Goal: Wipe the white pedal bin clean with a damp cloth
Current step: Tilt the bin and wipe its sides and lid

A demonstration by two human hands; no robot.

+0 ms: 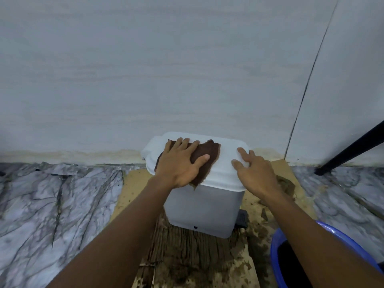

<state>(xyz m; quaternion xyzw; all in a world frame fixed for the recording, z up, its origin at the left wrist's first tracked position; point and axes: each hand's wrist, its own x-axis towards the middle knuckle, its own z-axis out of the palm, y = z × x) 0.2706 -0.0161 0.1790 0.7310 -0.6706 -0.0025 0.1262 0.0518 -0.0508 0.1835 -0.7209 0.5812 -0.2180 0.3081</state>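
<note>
You have one white plastic pedal bin [204, 206] in front of you. It stands upright on a stained brown cardboard sheet [133, 183] laid over the grey marble-patterned floor [52, 204], with its back close against the pale grey wall [166, 69]. Its one white lid [226, 173] is down. One small black pedal [242, 218] shows at the bin's lower right corner.

There is one dark brown cloth [209, 152], spread flat on the left half of the lid. One corner hangs just over the lid's near edge.

Both of your hands are on the lid. Your left hand [180, 165] lies palm down on the cloth with its four fingers and thumb spread straight. Its grip is apart, and it presses the cloth rather than clutching it. Your right hand [255, 173] rests on the bare right side of the lid, clear of the cloth. Its fingers are loosely bent and its grip is apart, with nothing held.

One blue plastic bucket [275, 252] sits at the lower right, partly hidden behind your right forearm, and its inside looks dark. One slanted black leg [351, 150] meets the floor at the right, well apart from the bin. Dark wet blotches mark the cardboard near you and beside the bucket.
</note>
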